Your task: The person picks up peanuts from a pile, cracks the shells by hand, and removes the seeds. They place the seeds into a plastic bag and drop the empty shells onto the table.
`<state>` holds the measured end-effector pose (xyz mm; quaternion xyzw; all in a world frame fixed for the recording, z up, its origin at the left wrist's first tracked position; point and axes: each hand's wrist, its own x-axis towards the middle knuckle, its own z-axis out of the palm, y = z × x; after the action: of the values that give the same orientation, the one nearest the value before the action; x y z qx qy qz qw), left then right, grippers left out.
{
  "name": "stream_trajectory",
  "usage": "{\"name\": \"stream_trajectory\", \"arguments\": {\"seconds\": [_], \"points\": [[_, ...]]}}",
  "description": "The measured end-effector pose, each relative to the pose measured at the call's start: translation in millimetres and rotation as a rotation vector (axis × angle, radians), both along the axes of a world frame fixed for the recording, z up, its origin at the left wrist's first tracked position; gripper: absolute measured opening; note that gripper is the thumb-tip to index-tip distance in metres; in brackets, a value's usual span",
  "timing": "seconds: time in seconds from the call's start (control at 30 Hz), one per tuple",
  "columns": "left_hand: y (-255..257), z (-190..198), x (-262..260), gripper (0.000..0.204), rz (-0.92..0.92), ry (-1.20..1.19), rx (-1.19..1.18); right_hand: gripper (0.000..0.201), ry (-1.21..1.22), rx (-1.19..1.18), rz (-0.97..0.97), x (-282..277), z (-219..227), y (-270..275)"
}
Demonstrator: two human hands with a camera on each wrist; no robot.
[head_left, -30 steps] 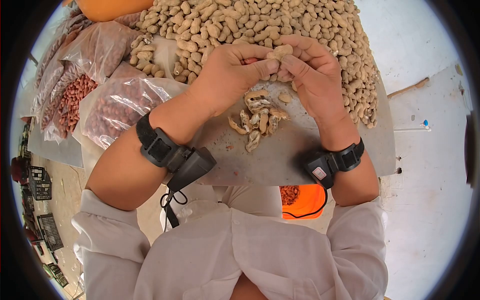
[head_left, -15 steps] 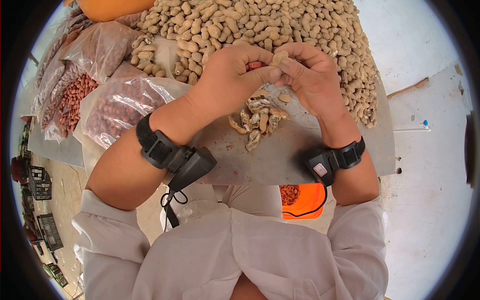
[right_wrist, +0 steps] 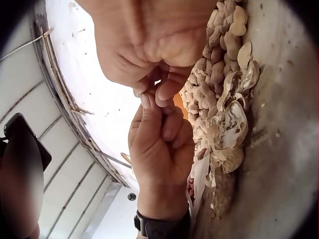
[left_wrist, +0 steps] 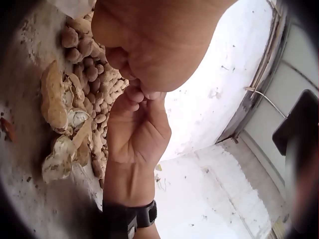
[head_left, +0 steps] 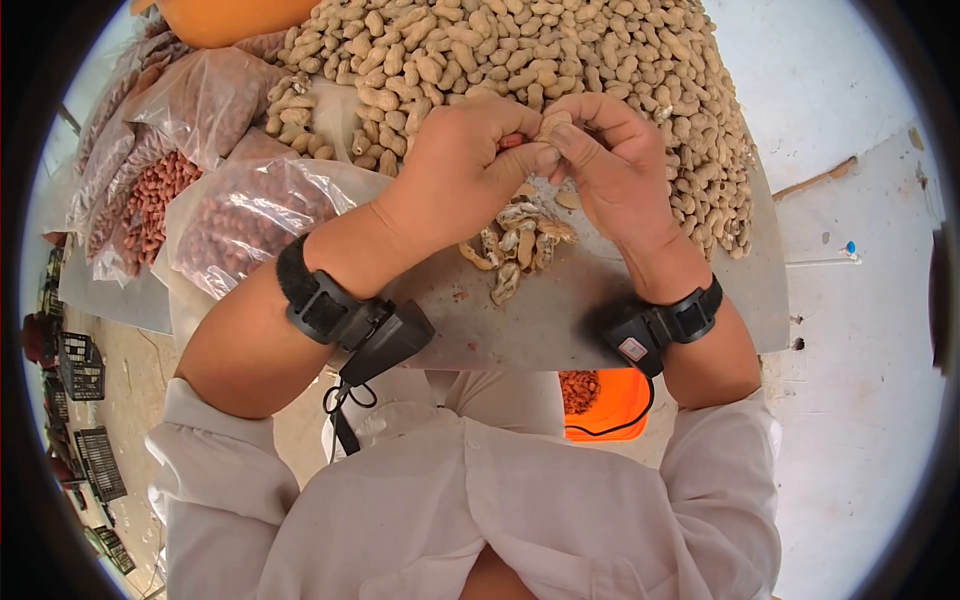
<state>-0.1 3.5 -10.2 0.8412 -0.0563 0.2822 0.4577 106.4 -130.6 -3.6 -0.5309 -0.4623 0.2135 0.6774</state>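
Both hands meet over the grey board [head_left: 560, 320] and pinch one peanut pod [head_left: 552, 125] between them. My left hand [head_left: 470, 165] has its thumb on the pod, and a red kernel [head_left: 511, 141] shows between its fingers. My right hand [head_left: 600, 160] curls its fingers round the pod from the other side. Below the hands lies a small heap of empty shells [head_left: 515, 245], also seen as shells [left_wrist: 62, 129] and shells [right_wrist: 232, 119] in the wrist views. In the wrist views the fingertips press together and hide the pod.
A big pile of unshelled peanuts [head_left: 560, 50] covers the far half of the board. Clear bags of red shelled peanuts [head_left: 230, 215] lie at the left. An orange bucket [head_left: 605, 405] stands under the board's near edge. Black crates [head_left: 80, 365] sit on the floor at left.
Both hands have shifted slightly left and away from me with the pod still pinched. The right fingers have curled tighter over it.
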Motion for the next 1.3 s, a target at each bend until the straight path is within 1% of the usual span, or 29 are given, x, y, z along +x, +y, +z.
{"name": "stream_trajectory", "arguments": {"seconds": [0.03,0.13,0.23,0.27,0.33,0.43,0.53,0.63,0.73,0.83,0.93,0.97,1.03,1.13,1.23,1.3], "points": [[1,2,-2,0.010,-0.011,0.039,0.033,0.009,0.003,0.000,-0.003,-1,0,0],[1,3,-2,0.010,-0.024,0.037,0.039,0.008,0.014,0.018,-0.001,-1,-1,1],[-2,-9,6,0.011,0.017,-0.080,-0.110,0.009,-0.005,-0.008,-0.031,1,-5,-1],[-2,-7,5,0.010,0.003,-0.068,-0.111,0.009,-0.020,-0.019,-0.046,2,-4,0],[-3,-2,3,0.010,-0.021,-0.047,-0.112,0.010,0.010,-0.015,-0.063,0,-2,1],[-1,-6,6,0.013,0.003,-0.045,-0.140,0.012,0.105,0.003,-0.054,-1,-2,2],[-3,-11,10,0.018,-0.017,-0.003,-0.347,0.016,0.182,0.034,-0.053,2,-4,2],[2,-5,6,0.022,0.073,-0.027,-0.130,0.019,0.215,0.033,-0.061,3,-3,2],[3,-6,6,0.013,0.027,-0.003,-0.179,0.021,0.219,-0.007,-0.045,3,2,0],[6,-5,6,0.023,0.015,0.078,-0.282,0.023,0.172,-0.020,-0.015,2,3,1],[4,-10,11,0.021,0.037,0.039,-0.309,0.024,0.124,-0.047,-0.028,2,3,0],[5,-7,11,0.020,0.050,0.018,-0.257,0.024,0.109,-0.059,-0.039,2,4,0],[4,-4,7,0.019,0.075,-0.020,-0.153,0.022,0.188,-0.033,-0.047,-2,4,0],[3,-3,6,0.019,0.074,-0.010,-0.170,0.020,0.266,-0.001,-0.045,-6,4,0],[1,-3,4,0.017,0.042,0.033,-0.282,0.018,0.295,0.040,-0.048,-11,5,1],[0,-5,6,0.015,-0.028,0.006,-0.414,0.017,0.317,0.073,-0.058,-13,6,2]]}}
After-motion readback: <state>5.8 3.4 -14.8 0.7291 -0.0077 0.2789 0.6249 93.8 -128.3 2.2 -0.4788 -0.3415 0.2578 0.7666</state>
